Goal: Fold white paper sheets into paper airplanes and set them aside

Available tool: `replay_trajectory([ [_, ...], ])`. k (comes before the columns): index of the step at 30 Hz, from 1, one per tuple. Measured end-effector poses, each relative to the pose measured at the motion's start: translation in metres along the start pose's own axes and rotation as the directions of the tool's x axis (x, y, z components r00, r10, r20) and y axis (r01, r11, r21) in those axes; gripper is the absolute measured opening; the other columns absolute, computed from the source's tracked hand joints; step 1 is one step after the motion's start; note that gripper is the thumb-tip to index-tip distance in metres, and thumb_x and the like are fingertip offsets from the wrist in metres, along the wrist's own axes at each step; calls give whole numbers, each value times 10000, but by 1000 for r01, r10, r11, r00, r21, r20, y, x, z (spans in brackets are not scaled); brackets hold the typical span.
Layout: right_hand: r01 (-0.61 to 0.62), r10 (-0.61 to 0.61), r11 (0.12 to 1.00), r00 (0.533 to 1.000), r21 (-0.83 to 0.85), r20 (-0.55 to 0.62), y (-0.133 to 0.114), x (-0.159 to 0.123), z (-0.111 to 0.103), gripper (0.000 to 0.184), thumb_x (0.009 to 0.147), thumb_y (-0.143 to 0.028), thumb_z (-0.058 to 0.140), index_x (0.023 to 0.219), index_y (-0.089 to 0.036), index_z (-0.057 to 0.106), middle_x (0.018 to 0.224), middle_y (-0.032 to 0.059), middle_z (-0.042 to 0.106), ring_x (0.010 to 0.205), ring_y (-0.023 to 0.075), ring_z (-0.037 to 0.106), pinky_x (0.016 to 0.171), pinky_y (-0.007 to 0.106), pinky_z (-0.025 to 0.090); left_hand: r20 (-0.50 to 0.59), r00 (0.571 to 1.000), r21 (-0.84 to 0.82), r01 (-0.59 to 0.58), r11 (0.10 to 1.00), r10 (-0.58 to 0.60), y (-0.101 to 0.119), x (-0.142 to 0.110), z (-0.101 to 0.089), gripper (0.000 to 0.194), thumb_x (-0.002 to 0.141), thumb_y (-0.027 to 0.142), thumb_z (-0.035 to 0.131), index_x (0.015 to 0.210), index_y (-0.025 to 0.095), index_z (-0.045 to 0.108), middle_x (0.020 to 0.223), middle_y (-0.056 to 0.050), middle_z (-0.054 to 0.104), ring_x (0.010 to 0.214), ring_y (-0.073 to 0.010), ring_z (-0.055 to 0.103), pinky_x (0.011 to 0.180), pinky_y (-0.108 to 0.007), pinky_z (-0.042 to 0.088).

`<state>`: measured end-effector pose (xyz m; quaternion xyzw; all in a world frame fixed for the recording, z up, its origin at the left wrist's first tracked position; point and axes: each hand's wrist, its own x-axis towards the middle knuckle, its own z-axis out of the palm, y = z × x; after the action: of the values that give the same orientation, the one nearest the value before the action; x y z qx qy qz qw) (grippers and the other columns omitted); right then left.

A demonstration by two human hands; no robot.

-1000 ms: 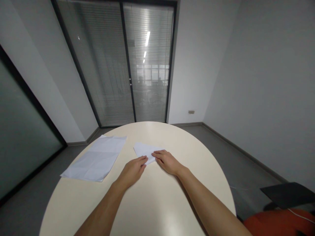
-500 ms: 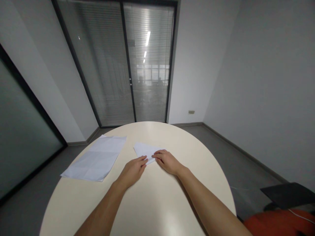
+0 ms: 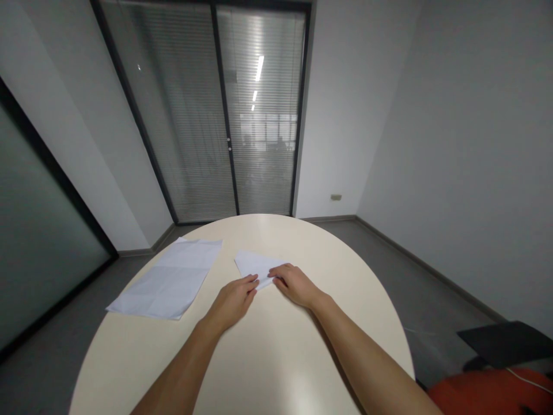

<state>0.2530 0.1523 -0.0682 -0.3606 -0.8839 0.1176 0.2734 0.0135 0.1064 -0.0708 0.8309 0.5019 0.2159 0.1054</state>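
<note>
Head camera: the left hand (image 3: 233, 297) and right hand (image 3: 296, 285) rest their partly bent fingers on the near part of a folded white paper (image 3: 254, 262); whether either pinches it, I cannot tell. That paper lies on the round cream table (image 3: 263, 357), right of a larger creased sheet (image 3: 173, 276), with blind-covered glass panels (image 3: 194, 127) beyond.

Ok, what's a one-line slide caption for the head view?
Left hand and right hand at a folded paper, a creased sheet to its left on the round table.
</note>
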Motion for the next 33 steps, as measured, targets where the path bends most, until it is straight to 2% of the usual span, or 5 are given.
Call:
replay_trajectory([
  [10, -5, 5, 1000, 1000, -11, 15, 2, 0, 2, 287, 960, -164, 539, 1169, -201, 732, 1199, 91, 740, 1145, 227, 651, 1036, 375, 466, 27, 999, 31, 20, 999, -20, 3, 1, -2, 397, 979, 254, 463, 1303, 192, 683, 1432, -71, 609, 1322, -224, 584, 1151, -386, 428],
  [33, 46, -42, 993, 998, -111, 38, 2, 0, 2, 344, 991, -191, 512, 1260, -253, 717, 1287, 84, 702, 1190, 244, 621, 1049, 402, 460, -23, 1000, 1, 18, 1000, -18, 1, 0, 1, 366, 970, 259, 480, 1260, 207, 698, 1407, -63, 632, 1307, -222, 598, 1138, -384, 443],
])
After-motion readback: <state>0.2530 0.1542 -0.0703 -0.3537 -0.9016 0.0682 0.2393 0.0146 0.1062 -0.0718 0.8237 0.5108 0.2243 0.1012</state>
